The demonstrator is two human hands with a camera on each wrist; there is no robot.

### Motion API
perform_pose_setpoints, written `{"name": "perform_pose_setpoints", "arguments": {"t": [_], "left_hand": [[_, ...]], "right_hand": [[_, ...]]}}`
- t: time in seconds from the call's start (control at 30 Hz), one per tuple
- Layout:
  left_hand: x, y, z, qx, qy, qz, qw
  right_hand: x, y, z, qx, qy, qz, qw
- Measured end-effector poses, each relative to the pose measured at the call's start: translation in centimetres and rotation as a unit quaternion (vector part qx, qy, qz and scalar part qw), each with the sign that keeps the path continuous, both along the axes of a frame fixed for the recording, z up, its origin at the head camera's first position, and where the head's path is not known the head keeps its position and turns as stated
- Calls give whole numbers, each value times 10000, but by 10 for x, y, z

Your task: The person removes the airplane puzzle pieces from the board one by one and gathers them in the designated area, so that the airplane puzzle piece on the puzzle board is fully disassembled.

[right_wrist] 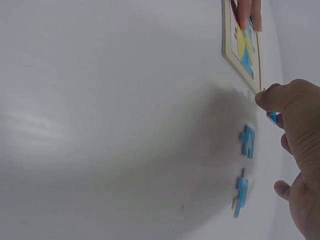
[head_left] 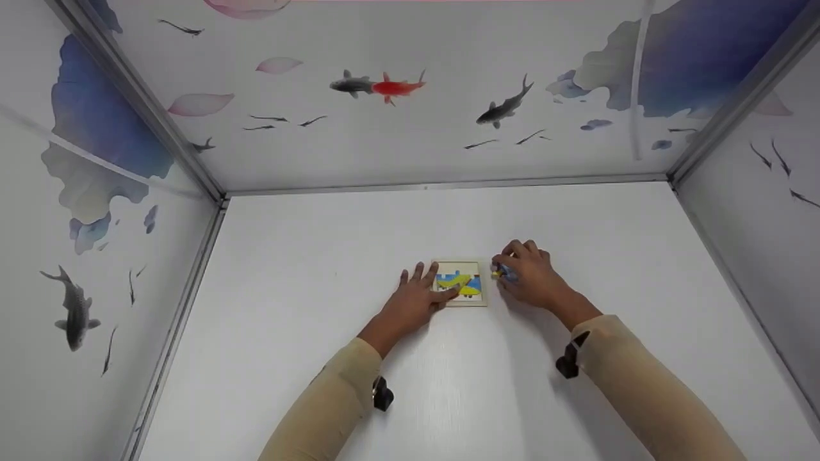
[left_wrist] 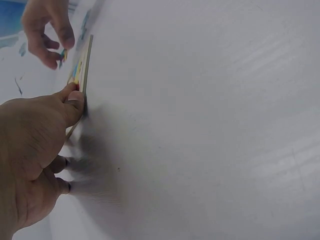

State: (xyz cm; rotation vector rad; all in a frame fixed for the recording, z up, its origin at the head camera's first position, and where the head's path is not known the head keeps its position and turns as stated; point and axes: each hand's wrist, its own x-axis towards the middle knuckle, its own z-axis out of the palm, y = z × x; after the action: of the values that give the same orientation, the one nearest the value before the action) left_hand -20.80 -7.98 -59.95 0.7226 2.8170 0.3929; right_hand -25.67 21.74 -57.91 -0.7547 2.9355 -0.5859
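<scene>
A small wooden jigsaw puzzle (head_left: 459, 266) in a pale frame lies flat on the white table, partly filled with blue and yellow pieces. My left hand (head_left: 410, 302) rests at its left side, fingers spread and fairly straight, with the thumb on the pieces. Just right of the frame, my right hand (head_left: 528, 276) pinches a puzzle piece (right_wrist: 272, 117) with a blue face; the fingers hide most of it. Below that hand in the right wrist view, a blue piece (right_wrist: 247, 142) and another blue piece (right_wrist: 241, 193) lie loose on the table.
White panels with printed fish and blue blotches enclose the white table (head_left: 288, 256) at the back and both sides. Metal rails (head_left: 448, 187) run along its edges. Each sleeve carries a dark wrist device (head_left: 383, 394).
</scene>
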Motion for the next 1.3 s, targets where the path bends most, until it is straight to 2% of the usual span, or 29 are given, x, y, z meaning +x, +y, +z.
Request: {"name": "perform_pose_setpoints", "arguments": {"t": [0.33,0.57,0.87,1.3], "left_hand": [[0,0,0,83,20,-27,10000],[0,0,-2,6,-21,29,10000],[0,0,0,31,-82,39,10000],[-1,0,-3,227,-82,15,9997]], "right_hand": [[2,61,1,84,-200,-479,9986],[4,88,0,157,-379,-703,9967],[5,98,-2,298,-657,-813,9941],[5,101,2,332,-815,-789,9930]]}}
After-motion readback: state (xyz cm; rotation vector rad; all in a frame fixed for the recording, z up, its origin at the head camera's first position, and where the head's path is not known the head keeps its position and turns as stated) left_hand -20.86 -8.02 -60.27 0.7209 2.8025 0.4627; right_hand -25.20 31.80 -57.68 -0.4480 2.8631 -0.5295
